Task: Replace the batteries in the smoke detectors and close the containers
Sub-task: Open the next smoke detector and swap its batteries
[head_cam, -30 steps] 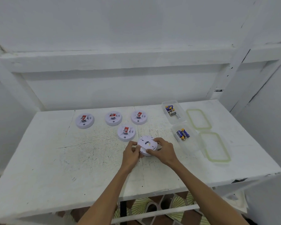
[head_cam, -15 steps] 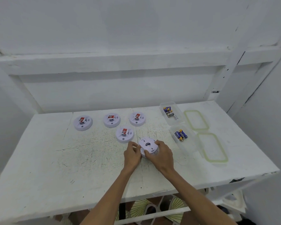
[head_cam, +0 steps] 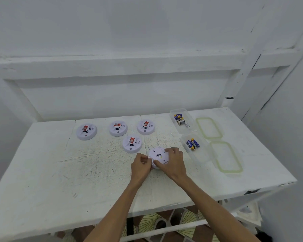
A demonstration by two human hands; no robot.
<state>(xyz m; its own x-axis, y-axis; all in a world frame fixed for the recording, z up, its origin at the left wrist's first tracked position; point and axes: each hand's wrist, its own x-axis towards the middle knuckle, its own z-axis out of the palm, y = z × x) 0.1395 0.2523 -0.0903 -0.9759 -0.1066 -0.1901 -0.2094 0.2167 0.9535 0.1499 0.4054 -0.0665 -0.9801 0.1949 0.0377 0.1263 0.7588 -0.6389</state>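
Observation:
Both hands hold a white round smoke detector (head_cam: 157, 154) lying back side up on the white table (head_cam: 59, 172). My left hand (head_cam: 141, 165) pinches its left rim. My right hand (head_cam: 172, 163) curls over its right side. Several other detectors stand face up with red stickers: one (head_cam: 132, 143) just left of my hands, and a row of three behind it (head_cam: 86, 131), (head_cam: 118, 128), (head_cam: 145, 127). Two open clear containers hold batteries, a far one (head_cam: 181, 120) and a near one (head_cam: 193, 147).
Two green-rimmed lids lie right of the containers, one far (head_cam: 209, 128) and one near (head_cam: 226, 157). A white wall and shelf beam rise behind the table. The table's right edge runs close past the lids.
The detector has tilted and turned slightly between my hands. My right hand has shifted round its rim, and my left fingers have tightened on the left edge.

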